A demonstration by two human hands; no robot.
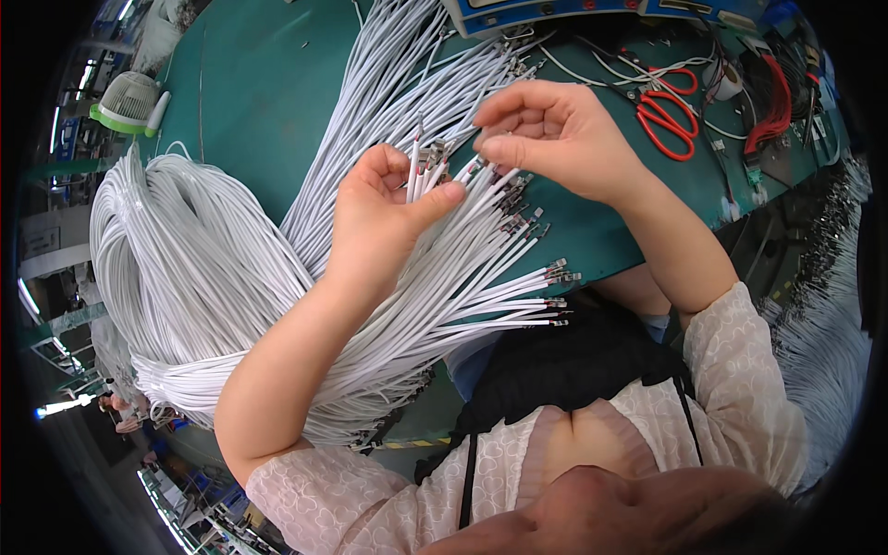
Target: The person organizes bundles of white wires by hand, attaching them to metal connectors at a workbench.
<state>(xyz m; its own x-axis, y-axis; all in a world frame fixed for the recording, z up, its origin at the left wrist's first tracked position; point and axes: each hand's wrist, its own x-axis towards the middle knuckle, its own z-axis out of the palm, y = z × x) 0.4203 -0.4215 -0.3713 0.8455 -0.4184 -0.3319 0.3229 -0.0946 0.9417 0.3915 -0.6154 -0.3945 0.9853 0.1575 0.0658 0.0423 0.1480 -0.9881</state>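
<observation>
Over green bench [259, 102] — left hand [384, 217] grips several wires [418, 176]; right hand [555, 134] pinches one.

Short sleeves on show here: a pale, cream-white blouse of lacy, patterned fabric, cuffs ending above the elbows. Thin dark straps run down over the chest. Forearms bare, and both hands, left [384, 217] and right [555, 134], bare too, no gloves, no rings visible.

Your left hand [384, 208] grips a few white wires [418, 171] upright by their terminal ends; your right hand [546, 129] pinches one beside them. Red scissors [668, 109] lie far right on the green table [250, 102].
</observation>
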